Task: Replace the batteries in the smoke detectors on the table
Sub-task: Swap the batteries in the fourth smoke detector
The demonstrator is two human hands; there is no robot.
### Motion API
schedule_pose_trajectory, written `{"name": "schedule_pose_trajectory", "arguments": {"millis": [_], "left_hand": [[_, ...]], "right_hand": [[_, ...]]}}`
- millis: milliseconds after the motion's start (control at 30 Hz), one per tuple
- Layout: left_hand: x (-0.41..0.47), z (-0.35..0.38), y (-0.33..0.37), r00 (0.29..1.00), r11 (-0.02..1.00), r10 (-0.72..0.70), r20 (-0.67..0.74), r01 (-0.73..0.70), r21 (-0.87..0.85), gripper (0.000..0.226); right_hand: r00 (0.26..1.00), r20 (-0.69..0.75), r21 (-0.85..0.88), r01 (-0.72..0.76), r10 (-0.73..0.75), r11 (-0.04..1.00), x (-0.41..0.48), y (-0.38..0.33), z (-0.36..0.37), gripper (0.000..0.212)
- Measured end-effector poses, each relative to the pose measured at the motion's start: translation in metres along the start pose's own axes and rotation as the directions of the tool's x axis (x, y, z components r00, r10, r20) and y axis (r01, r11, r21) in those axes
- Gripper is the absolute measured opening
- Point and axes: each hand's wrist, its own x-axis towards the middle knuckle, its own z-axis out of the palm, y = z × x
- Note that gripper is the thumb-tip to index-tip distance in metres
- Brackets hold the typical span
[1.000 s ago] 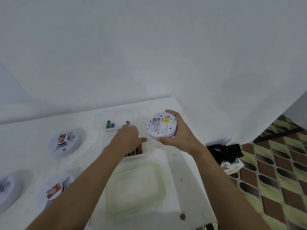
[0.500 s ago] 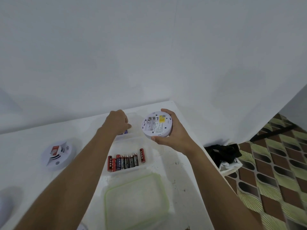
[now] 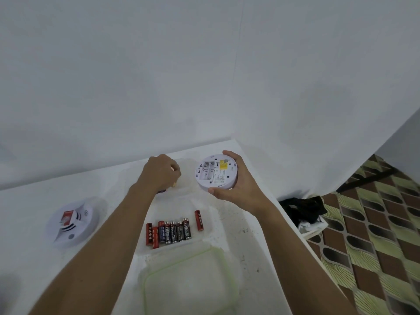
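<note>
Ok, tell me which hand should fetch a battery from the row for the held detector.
Left. The right hand grips the detector, battery bay facing the camera, so it is occupied. The left hand sits just beyond the battery row, though whether its curled fingers hold anything is hidden.

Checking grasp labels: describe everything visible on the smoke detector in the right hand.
The smoke detector is a round white plastic disc, held above the table, back facing the camera and tilted. Its open battery bay, left of centre, looks empty; a yellow sticker and small print sit beside it. The right hand grips its rim, thumb near, fingers far.
</note>
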Motion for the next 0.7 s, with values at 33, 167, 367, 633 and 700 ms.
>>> {"name": "schedule_pose_trajectory", "arguments": {"millis": [33,167,367,633,700], "left_hand": [[-0.004,-0.003,0.002,0.998,0.995,0.018,-0.062,-0.024,-0.099,0.018],[-0.021,-0.012,0.014,0.993,0.809,0.060,-0.103,-0.109,-0.578,0.022],[-0.042,-0.021,0.028,0.974,0.681,0.219,-0.048,-0.188,-0.708,0.015],[-0.048,-0.017,0.034,0.943,0.756,0.328,0.053,-0.229,-0.613,0.021],[-0.046,-0.017,0.035,0.955,0.747,0.298,0.007,-0.229,-0.624,0.023]], "right_hand": [[1.000,-0.004,-0.004,0.003,-0.003,1.000,0.001,0.000,0.000,0.091],[1.000,-0.008,-0.016,0.007,-0.007,1.000,0.003,0.001,0.001,0.091],[0.999,0.041,-0.025,0.020,-0.019,0.999,-0.002,-0.005,0.001,0.093],[0.996,0.080,-0.070,0.051,-0.046,0.996,-0.011,-0.012,0.000,0.090],[0.996,0.075,-0.076,0.056,-0.050,0.996,-0.014,-0.013,-0.001,0.091]]}}
